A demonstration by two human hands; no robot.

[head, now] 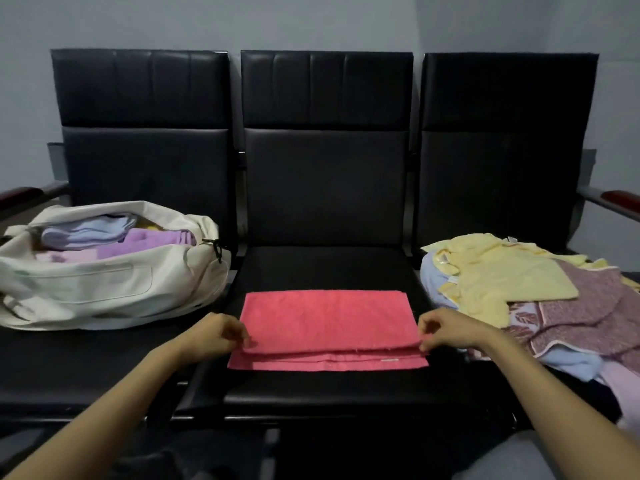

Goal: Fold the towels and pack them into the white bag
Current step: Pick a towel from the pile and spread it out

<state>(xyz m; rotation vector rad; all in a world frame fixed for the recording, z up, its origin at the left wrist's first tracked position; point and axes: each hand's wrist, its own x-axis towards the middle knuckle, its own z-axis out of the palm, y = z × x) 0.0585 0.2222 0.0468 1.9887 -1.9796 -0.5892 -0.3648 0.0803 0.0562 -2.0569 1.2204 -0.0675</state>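
A pink towel lies folded over on the middle black seat, its upper layer stopping short of the near edge. My left hand pinches the upper layer's near left corner. My right hand pinches the near right corner. On the left seat sits the white bag, open, with folded lilac and pale blue towels inside. A loose heap of towels, yellow, mauve patterned and blue, covers the right seat.
Three joined black padded chairs stand against a grey wall. Wooden armrests stick out at both ends. The bag's black zip pull hangs toward the middle seat.
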